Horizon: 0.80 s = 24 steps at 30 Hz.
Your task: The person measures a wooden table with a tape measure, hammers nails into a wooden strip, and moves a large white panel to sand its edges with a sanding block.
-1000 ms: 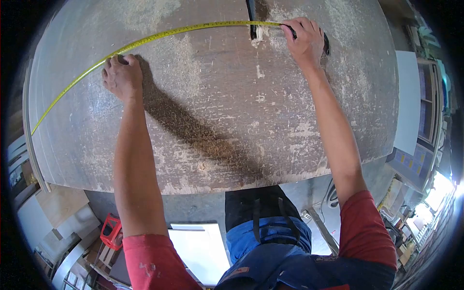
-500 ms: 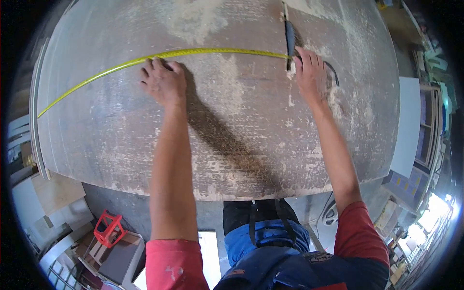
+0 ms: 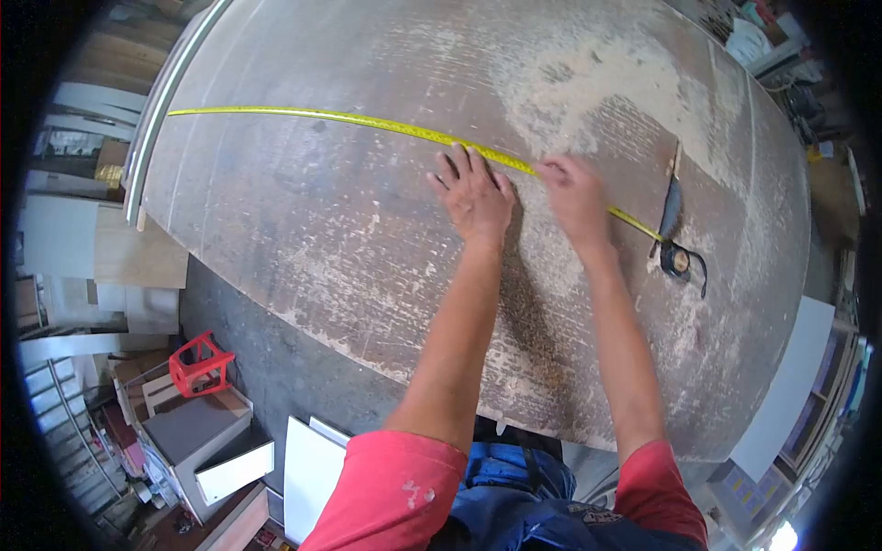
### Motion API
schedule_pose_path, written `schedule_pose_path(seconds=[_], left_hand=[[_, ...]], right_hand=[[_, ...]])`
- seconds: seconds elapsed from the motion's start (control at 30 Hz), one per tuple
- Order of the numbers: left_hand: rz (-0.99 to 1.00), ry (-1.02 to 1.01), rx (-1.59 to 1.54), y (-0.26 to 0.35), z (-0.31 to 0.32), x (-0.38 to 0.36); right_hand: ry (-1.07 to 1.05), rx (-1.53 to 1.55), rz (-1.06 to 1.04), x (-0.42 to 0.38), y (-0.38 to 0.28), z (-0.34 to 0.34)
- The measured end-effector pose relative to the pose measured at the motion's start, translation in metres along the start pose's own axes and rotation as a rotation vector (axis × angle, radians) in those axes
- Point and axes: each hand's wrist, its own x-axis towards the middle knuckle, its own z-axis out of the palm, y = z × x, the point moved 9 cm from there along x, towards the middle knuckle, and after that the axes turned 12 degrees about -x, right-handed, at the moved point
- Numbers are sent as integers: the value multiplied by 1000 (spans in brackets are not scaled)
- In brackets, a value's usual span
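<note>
A yellow tape measure blade point(image 3: 367, 120) runs across the worn wooden table point(image 3: 303, 211) from its left edge to a black tape case point(image 3: 677, 261) on the right. My left hand point(image 3: 478, 200) rests with fingers spread, its fingertips at the blade's lower edge. Over the blade, just right of it, is my right hand point(image 3: 577, 204), fingers curled in a pinch; what they hold, if anything, is too small to make out. A dark blade-like tool point(image 3: 672, 209) lies beside the case, in a slot in the tabletop.
Sawdust point(image 3: 597, 78) covers part of the tabletop. A metal rail point(image 3: 170, 106) runs along the left edge. On the floor side are a red plastic stool point(image 3: 200, 365), a cabinet point(image 3: 188, 427) and white boards point(image 3: 312, 473). Another white panel point(image 3: 784, 390) stands at the right.
The view has turned and shifted. My right hand has left the tape case and moved left along the blade, close to my left hand. The case now lies free on the table.
</note>
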Motion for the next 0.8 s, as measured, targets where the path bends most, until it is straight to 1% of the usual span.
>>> schedule_pose_path(seconds=[0.03, 0.07, 0.13, 0.17, 0.23, 0.3, 0.37, 0.43, 0.5, 0.57, 0.63, 0.7, 0.73, 0.8], left_hand=[[-3, -11, -10, -1, 1, 1], [-11, -81, 13, -6, 10, 0], [-17, -79, -13, -6, 7, 1], [-27, -81, -51, -6, 6, 1], [-3, -66, -29, -7, 4, 2], [11, -99, -38, -9, 9, 3], [12, -91, -35, -7, 4, 3], [9, -73, -38, -7, -2, 6], [-103, -221, -102, -14, 8, 6], [-110, -153, -164, -17, 4, 6], [-99, -86, -223, -20, -6, 5], [-80, -96, -354, -26, -17, 6], [-73, -78, -360, -38, -25, 2], [-66, -95, -973, -70, -40, 1]], right_hand=[[-64, -35, -54, 19, -25, 28], [-127, -69, -107, 36, -46, 55], [-198, -176, -169, 70, -70, 108], [-199, -160, -182, 85, -75, 121], [-417, -390, -131, 105, -83, 162], [-534, -505, -78, 117, -82, 175], [-531, -541, -27, 127, -71, 187], [-538, -587, -34, 130, -73, 183], [-511, -592, -22, 132, -68, 183], [-551, -582, -50, 136, -56, 198], [-523, -585, -84, 134, -63, 194], [-538, -619, -101, 136, -61, 200], [-550, -623, -111, 136, -60, 202], [-560, -668, -92, 137, -61, 200]])
